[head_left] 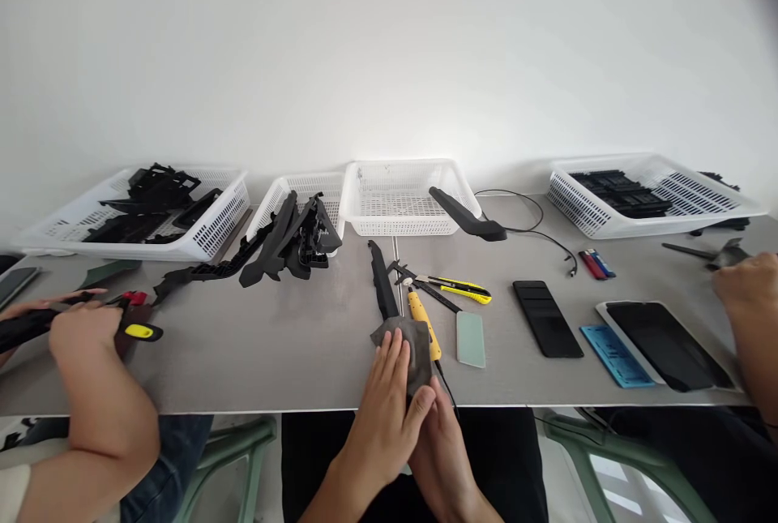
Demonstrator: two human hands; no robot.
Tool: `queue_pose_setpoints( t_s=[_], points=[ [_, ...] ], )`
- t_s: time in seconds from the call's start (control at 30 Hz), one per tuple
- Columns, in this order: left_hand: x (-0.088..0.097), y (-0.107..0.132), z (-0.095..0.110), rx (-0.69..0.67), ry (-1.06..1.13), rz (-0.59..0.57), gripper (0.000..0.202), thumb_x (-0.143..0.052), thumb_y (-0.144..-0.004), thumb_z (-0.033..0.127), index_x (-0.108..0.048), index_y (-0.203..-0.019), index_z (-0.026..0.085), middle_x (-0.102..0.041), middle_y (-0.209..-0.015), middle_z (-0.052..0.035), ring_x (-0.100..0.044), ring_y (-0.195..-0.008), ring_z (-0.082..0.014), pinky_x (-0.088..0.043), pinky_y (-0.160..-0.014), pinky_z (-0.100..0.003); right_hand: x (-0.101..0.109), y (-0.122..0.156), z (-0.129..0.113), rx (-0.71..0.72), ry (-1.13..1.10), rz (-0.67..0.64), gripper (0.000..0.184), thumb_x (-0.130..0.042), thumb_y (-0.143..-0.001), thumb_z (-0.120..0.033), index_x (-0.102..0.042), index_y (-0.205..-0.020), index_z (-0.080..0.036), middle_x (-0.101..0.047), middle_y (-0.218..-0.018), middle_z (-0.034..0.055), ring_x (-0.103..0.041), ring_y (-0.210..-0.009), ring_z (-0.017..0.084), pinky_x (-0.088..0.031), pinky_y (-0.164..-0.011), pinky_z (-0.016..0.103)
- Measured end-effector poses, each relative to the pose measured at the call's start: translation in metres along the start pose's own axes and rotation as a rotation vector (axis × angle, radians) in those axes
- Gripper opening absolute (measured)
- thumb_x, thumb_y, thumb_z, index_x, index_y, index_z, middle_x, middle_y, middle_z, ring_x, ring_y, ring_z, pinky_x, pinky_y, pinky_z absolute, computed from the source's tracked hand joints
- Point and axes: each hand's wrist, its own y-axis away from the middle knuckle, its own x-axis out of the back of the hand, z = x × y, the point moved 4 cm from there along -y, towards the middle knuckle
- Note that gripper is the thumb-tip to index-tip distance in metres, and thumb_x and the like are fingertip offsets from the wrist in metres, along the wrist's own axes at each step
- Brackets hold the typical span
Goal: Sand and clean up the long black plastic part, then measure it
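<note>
My left hand (384, 400) rests at the table's near edge, fingers stretched over a grey cloth (418, 338) and thumb tucked against its near side, gripping it. The cloth wraps the near end of a long black plastic part (382, 284) that points away from me. My right hand (442, 446) sits just below and right of the left, under the table edge, and its fingers are hidden. A yellow-handled tool (421, 315) lies right beside the cloth.
A yellow utility knife (467, 289), pale card (471, 339), black phone (547, 318), blue card (616, 355) and tablet (665, 343) lie to the right. White baskets (365, 182) (222, 219) (583, 211) line the back. Another person's hands (85, 330) (745, 284) work at each side.
</note>
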Motion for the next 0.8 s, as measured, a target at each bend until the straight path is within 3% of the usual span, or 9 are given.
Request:
queue_pose_setpoints(
  t_s=[0.13, 0.3, 0.43, 0.57, 0.7, 0.8],
  points=[
    [0.017, -0.026, -0.005, 0.075, 0.107, -0.004, 0.075, -0.035, -0.113, 0.064, -0.031, -0.175, 0.022, -0.019, -0.185, -0.0095, -0.013, -0.172, -0.0303, -0.023, -0.140, -0.059, -0.004, -0.001, 0.004, -0.043, 0.055, -0.059, 0.064, -0.070, -0.095, -0.076, -0.076, -0.133, -0.025, -0.082, -0.112, 0.0109, -0.075, -0.092, 0.030, -0.057, -0.066, 0.036],
    [0.022, -0.023, 0.001, 0.088, 0.098, -0.003, 0.077, -0.042, -0.110, 0.069, -0.037, -0.173, 0.025, -0.025, -0.184, -0.0071, -0.019, -0.172, -0.0323, -0.027, -0.138, -0.060, -0.001, -0.006, 0.008, -0.054, 0.086, 0.025, 0.061, -0.073, -0.089, -0.080, -0.081, -0.106, -0.022, -0.072, -0.076, 0.0053, -0.055, -0.056, 0.016, -0.038, -0.048, 0.026],
    [0.022, -0.017, 0.003, 0.071, 0.014, -0.066, 0.082, -0.041, -0.110, 0.071, -0.033, -0.175, 0.021, -0.019, -0.185, -0.0076, -0.013, -0.173, -0.0317, -0.019, -0.140, -0.061, 0.003, -0.006, 0.013, -0.121, 0.123, 0.081, 0.072, -0.073, -0.082, -0.088, -0.080, -0.099, -0.018, -0.066, -0.064, 0.0044, -0.050, -0.051, 0.014, -0.031, -0.045, 0.024],
    [0.022, -0.030, 0.001, 0.013, 0.000, -0.099, 0.079, -0.033, -0.112, 0.068, -0.030, -0.175, 0.021, -0.011, -0.185, -0.0075, -0.007, -0.172, -0.0283, -0.012, -0.141, -0.059, 0.002, -0.003, 0.009, -0.120, 0.127, 0.054, 0.068, -0.073, -0.085, -0.085, -0.077, -0.092, -0.017, -0.066, -0.066, 0.0038, -0.050, -0.050, 0.011, -0.023, -0.043, 0.020],
    [0.016, -0.051, -0.009, -0.013, -0.022, -0.062, 0.075, -0.028, -0.114, 0.065, -0.031, -0.175, 0.022, -0.009, -0.185, -0.0079, -0.005, -0.172, -0.0283, -0.015, -0.141, -0.060, 0.004, 0.001, 0.013, -0.144, 0.153, 0.031, 0.074, -0.071, -0.083, -0.089, -0.074, -0.088, -0.015, -0.068, -0.075, 0.0040, -0.053, -0.052, 0.010, -0.021, -0.041, 0.018],
    [0.016, -0.070, -0.018, 0.004, -0.081, 0.036, 0.077, -0.030, -0.113, 0.067, -0.037, -0.172, 0.018, -0.014, -0.185, -0.0135, -0.002, -0.172, -0.0334, -0.014, -0.139, -0.066, 0.005, 0.005, 0.024, -0.184, 0.203, 0.001, 0.085, -0.065, -0.078, -0.099, -0.073, -0.084, -0.014, -0.068, -0.076, 0.0050, -0.052, -0.051, 0.010, -0.022, -0.038, 0.018]
  ],
)
